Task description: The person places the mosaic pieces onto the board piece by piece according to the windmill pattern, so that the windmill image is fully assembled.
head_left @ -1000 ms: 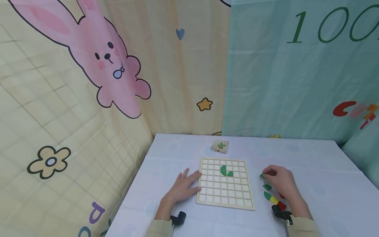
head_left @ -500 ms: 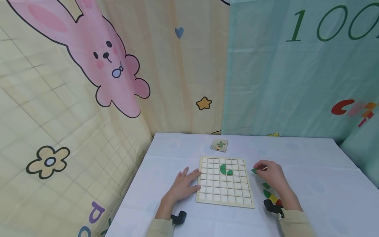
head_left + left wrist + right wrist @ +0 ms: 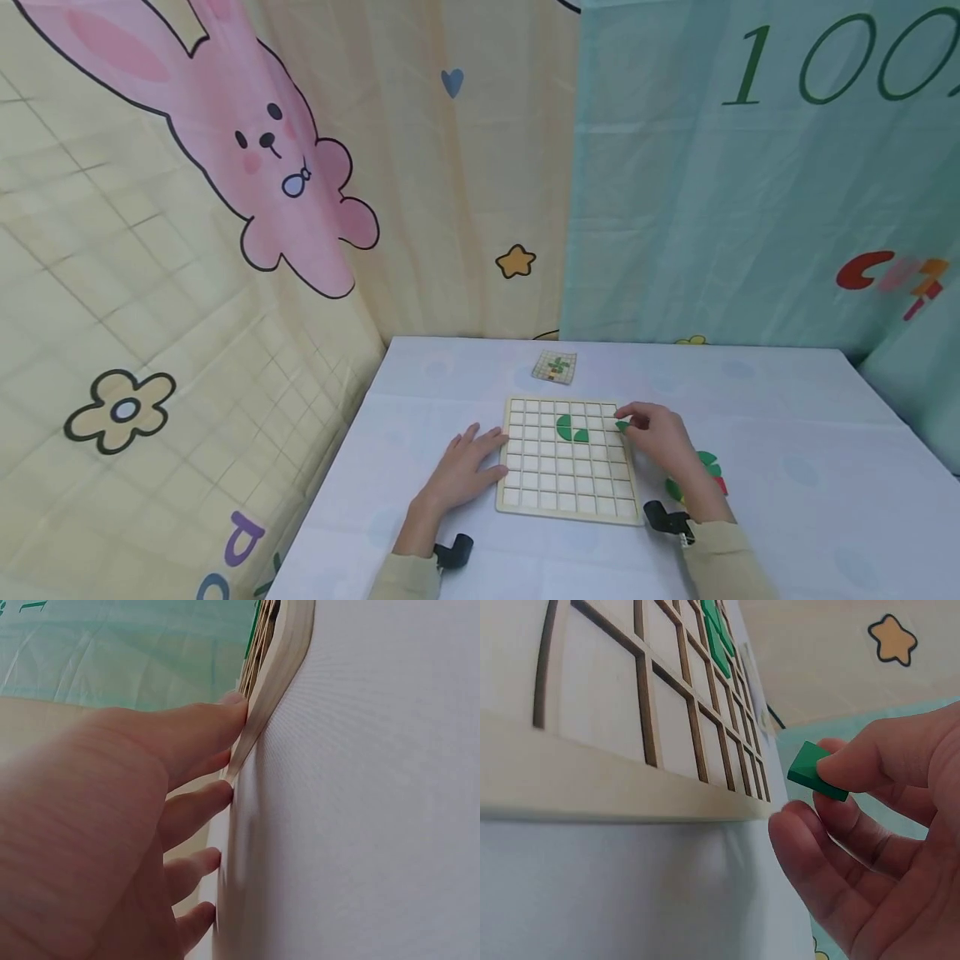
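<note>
You have soft, even light in the head view. Your wrist views are dimmer: note diffuse shadows on the desk beside the board, with faint moiré at left.

Loose pieces partly hidden, card details indistinct

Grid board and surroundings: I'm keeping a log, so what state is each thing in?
Grid board: flat on the table, mostly unfilled.
Placed green pieces: seated in cells.
Held green piece: pinched, clear of the board.
Right hand: pinching that piece.
Left hand: touching the board's edge.
Loose pieces: on the table, partly hidden.
Card: lying beyond the board.
</note>
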A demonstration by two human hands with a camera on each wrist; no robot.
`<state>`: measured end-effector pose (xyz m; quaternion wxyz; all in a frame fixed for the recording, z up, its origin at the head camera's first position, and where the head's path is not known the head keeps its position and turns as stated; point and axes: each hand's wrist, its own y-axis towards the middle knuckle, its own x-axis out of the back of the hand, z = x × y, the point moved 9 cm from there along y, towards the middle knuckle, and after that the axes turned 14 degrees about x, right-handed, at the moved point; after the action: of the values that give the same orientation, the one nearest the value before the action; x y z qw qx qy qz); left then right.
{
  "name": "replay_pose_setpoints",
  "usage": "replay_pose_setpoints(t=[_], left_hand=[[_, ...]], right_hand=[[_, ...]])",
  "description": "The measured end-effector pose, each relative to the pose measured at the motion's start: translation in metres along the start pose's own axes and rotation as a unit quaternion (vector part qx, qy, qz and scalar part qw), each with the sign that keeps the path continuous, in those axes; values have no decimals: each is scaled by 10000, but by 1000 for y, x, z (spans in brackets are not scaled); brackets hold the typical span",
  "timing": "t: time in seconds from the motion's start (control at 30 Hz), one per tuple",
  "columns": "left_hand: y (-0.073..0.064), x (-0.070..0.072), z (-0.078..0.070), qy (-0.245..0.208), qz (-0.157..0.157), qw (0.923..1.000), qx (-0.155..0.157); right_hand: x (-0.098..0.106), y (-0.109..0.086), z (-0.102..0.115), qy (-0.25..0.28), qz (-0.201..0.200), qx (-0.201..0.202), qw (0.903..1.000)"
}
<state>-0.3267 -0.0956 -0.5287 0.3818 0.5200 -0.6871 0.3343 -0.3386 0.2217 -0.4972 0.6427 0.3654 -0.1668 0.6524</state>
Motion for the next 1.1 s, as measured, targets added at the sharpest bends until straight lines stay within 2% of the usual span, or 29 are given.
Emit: replay_pose_setpoints(t=[0.33, 0.6, 1.1], left_hand=[[1, 3, -2, 199, -246, 9994, -115], [1, 3, -2, 158, -217, 9996, -63], [3, 0, 3, 85, -146, 9999, -28]], right_hand=[[-21, 4, 1, 209, 6, -255, 9995], [-27, 7, 6, 275, -184, -244, 9992], [-30, 7, 9, -75, -421, -297, 9986]])
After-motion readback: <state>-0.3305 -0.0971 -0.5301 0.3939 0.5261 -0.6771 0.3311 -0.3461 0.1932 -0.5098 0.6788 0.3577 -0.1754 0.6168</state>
